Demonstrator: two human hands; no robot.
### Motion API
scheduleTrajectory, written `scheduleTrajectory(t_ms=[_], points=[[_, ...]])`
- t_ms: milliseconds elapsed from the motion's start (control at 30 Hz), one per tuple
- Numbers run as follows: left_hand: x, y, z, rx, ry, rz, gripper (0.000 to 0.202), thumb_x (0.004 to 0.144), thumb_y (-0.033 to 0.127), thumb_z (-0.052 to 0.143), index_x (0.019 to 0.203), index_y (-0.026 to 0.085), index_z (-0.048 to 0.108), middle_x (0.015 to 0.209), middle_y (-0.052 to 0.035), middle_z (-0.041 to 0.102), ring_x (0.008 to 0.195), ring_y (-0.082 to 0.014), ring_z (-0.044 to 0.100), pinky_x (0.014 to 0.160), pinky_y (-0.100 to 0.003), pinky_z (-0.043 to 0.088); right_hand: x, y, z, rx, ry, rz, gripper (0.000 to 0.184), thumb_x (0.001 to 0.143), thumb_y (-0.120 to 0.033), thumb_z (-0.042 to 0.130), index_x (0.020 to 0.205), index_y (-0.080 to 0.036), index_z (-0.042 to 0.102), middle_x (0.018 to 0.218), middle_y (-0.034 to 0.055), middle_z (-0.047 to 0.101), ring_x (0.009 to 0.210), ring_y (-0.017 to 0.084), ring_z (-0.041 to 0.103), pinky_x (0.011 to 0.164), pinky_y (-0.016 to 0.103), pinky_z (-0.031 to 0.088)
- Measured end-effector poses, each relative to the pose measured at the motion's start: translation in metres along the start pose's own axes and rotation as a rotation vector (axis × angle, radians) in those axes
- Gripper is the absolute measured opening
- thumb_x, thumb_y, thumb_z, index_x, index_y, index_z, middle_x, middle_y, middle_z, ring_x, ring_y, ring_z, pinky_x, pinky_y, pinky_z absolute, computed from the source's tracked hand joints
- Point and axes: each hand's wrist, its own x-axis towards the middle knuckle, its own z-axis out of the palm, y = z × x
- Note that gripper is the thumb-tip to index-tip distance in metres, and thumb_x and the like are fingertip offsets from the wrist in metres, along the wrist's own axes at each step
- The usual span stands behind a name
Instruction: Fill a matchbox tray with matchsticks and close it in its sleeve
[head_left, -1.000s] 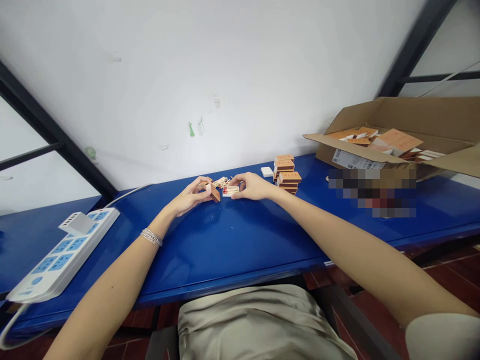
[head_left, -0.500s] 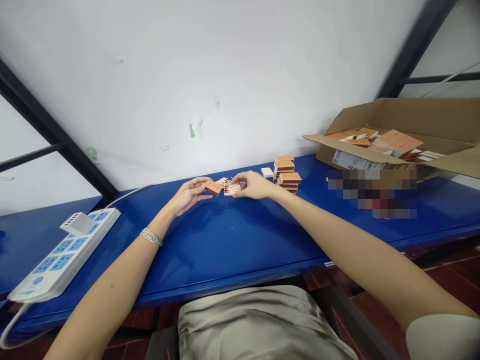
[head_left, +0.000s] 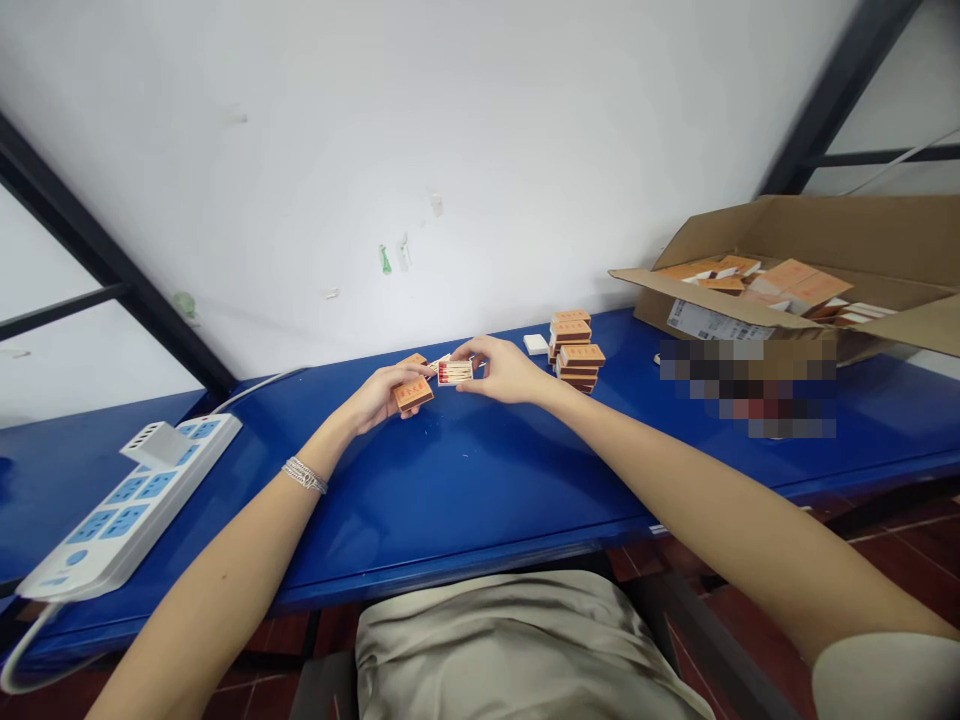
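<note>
Matchbox tray (head_left: 455,372), its red-tipped matches showing, sits pinched between the thumb and fingertips of the person's right hand (head_left: 504,370), held just above the blue worktop (head_left: 480,470) near the white wall. Beside it, almost touching, the left hand (head_left: 379,395) has its grip closed on an orange matchbox sleeve (head_left: 412,393), tilted with its printed face up; a second orange piece shows just behind the fingers, and whether the hand holds that too cannot be told. A few loose matches (head_left: 439,362) peek out between the two hands, partly hidden. A silver bracelet (head_left: 304,474) circles the left wrist.

Just to the right of the right hand stands a stack of orange matchboxes (head_left: 574,350), with a small white tray (head_left: 535,344) lying flat next to it toward the wall. Farther right, an open cardboard carton (head_left: 787,300) rests on the worktop, more orange boxes and white trays heaped inside; part of its front is blurred out. Well apart on the left end lies a white and blue power strip (head_left: 127,500), a white plug seated in it, its cable trailing off the near edge.
</note>
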Motion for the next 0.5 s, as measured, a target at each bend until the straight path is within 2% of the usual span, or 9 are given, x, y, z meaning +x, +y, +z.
scheduleTrajectory(t_ms=[133, 233, 367, 500], points=[[0.0, 0.0, 0.01, 0.014, 0.004, 0.022, 0.028, 0.078, 0.033, 0.061, 0.098, 0.015, 0.064, 0.066, -0.0038, 0.061, 0.045, -0.0112, 0.053, 0.036, -0.021, 0.035, -0.002, -0.008, 0.005, 0.012, -0.007, -0.02, 0.037, 0.068, -0.022, 0.073, 0.103, -0.016, 0.066, 0.101, 0.0054, 0.065, 0.078, 0.014, 0.059, 0.074, 0.028, 0.046], [0.0, -0.003, 0.019, 0.075, 0.116, 0.055, 0.029, 0.079, 0.041, 0.063, 0.091, 0.015, 0.063, 0.059, -0.0021, 0.057, 0.042, -0.0102, 0.049, 0.032, -0.02, 0.029, -0.002, -0.009, 0.009, 0.042, -0.029, 0.022, 0.037, 0.067, -0.025, 0.074, 0.102, -0.017, 0.067, 0.097, 0.004, 0.067, 0.076, 0.014, 0.059, 0.073, 0.028, 0.046], [0.004, -0.01, 0.024, 0.178, 0.257, 0.104, 0.04, 0.081, 0.055, 0.058, 0.086, 0.015, 0.063, 0.055, -0.0009, 0.055, 0.037, -0.0079, 0.042, 0.03, -0.02, 0.026, -0.002, -0.007, 0.011, 0.067, -0.082, 0.078, 0.042, 0.067, -0.03, 0.074, 0.105, -0.016, 0.066, 0.089, 0.0034, 0.067, 0.07, 0.013, 0.059, 0.069, 0.027, 0.045], [0.007, -0.014, 0.023, 0.173, 0.343, 0.115, 0.046, 0.08, 0.061, 0.055, 0.08, 0.015, 0.061, 0.052, -0.0005, 0.054, 0.035, -0.0077, 0.042, 0.03, -0.018, 0.023, -0.003, -0.006, 0.013, 0.056, -0.096, 0.036, 0.042, 0.066, -0.029, 0.075, 0.106, -0.016, 0.066, 0.096, 0.0049, 0.067, 0.071, 0.012, 0.058, 0.069, 0.027, 0.046]])
